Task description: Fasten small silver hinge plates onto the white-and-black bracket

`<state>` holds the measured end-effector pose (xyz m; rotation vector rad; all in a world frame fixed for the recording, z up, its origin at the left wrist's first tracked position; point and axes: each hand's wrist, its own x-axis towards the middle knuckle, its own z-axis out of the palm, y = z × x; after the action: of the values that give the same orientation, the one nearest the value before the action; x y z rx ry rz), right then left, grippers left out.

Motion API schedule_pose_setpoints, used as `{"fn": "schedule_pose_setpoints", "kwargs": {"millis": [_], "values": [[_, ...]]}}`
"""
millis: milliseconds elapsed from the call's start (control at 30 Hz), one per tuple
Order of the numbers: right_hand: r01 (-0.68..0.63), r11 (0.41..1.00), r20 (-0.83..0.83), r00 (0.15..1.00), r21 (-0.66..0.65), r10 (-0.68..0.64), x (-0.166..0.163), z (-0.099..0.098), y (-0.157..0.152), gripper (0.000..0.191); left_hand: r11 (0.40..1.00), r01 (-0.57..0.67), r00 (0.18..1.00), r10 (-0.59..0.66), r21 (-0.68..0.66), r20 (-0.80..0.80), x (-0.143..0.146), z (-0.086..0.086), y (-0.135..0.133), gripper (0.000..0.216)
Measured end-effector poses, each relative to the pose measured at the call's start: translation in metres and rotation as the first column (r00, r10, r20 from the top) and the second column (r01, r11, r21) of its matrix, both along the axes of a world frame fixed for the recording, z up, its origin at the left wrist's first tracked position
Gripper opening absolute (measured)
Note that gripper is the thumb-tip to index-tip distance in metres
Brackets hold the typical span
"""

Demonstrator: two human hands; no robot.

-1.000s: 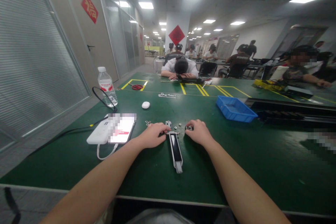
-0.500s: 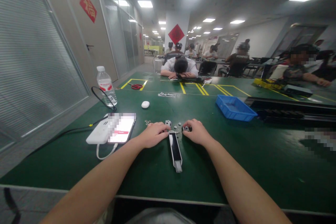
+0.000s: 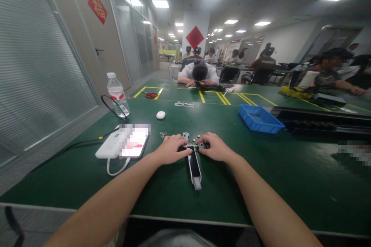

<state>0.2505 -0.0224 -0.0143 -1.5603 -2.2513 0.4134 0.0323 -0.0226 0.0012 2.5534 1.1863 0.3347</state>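
My left hand (image 3: 174, 149) is closed at the upper end of a long, narrow black-and-white object (image 3: 194, 164) with a silver tip, its thumb over that end. A dark bit shows between its fingers, too small to name. Just to the right, my right hand (image 3: 215, 147) pinches a small grey metal block (image 3: 202, 145), partly hidden by the fingers. A thin silvery piece (image 3: 191, 145) lies crosswise between the hands. Behind the fingertips stands another small metal block (image 3: 186, 136), with a small nut (image 3: 198, 136) to its right.
Several small rings (image 3: 162, 134) lie left of the hands. A white phone-like device (image 3: 135, 142), power bank (image 3: 108, 146), water bottle (image 3: 117, 96) and white case (image 3: 160, 115) are at left. A blue tray (image 3: 261, 119) sits right. Across the table a person (image 3: 198, 73) rests head on arms.
My right hand has moved slightly left with the metal block, closer to the left hand. My left thumb has come down over the upper end of the long object.
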Motion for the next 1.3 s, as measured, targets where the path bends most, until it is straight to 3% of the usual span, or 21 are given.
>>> {"fn": "schedule_pose_setpoints", "kwargs": {"millis": [200,400,1300], "values": [[-0.016,1.000,0.005,1.000,0.009,0.016,0.0008,-0.0003,-0.0005,0.023,1.000,-0.003,1.000,0.003,0.005,-0.004,-0.0001,-0.0021,0.0010,0.033],[-0.023,1.000,0.023,0.999,-0.005,0.023,0.0006,0.0002,-0.0022,0.040,1.000,-0.002,1.000,0.002,-0.008,-0.003,-0.0001,0.0008,-0.0007,0.034],[-0.064,0.998,-0.082,0.995,-0.019,0.062,0.0017,-0.0008,0.0009,0.022,1.000,0.012,1.000,-0.012,-0.005,0.009,-0.0014,-0.0011,0.0008,0.034]]}}
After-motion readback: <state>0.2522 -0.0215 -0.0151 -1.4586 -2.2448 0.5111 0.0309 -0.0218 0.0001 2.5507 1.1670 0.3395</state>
